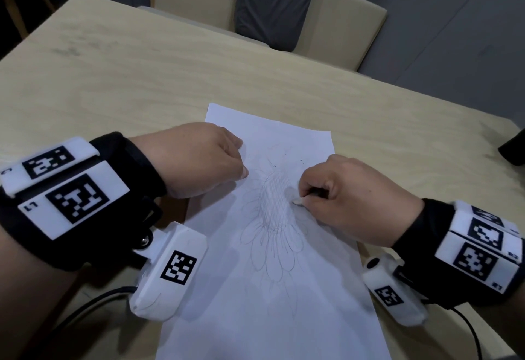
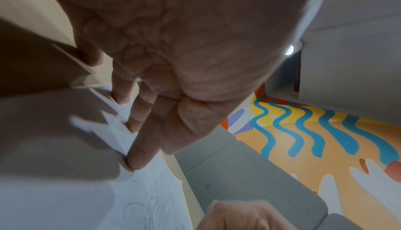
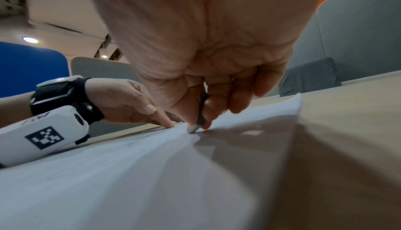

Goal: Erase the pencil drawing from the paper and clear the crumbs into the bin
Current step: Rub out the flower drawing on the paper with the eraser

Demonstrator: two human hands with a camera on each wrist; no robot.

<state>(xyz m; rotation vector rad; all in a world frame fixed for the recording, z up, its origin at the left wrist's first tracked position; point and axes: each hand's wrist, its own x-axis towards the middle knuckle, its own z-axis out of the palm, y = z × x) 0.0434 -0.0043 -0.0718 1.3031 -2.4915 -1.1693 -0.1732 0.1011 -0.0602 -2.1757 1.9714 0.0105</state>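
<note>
Fingers (image 3: 195, 113) of right hand (image 1: 355, 197) curled tight, pinching a slim dark pen-shaped eraser with a pale tip (image 3: 193, 128); tip touching the white sheet of paper (image 1: 270, 317) at right edge of the hatched centre of the grey pencil flower drawing (image 1: 275, 217), mid-frame in head view. Left hand (image 1: 199, 160) at centre left, fingertips (image 2: 132, 161) extended, slightly spread, pressing down on the sheet's upper left part. Small dark crumbs (image 1: 274, 165) scattered on paper just above the drawing. Sheet lies on light wooden table (image 1: 127, 75). Beige chairs (image 1: 338, 24) at top of frame, beyond the table.
</note>
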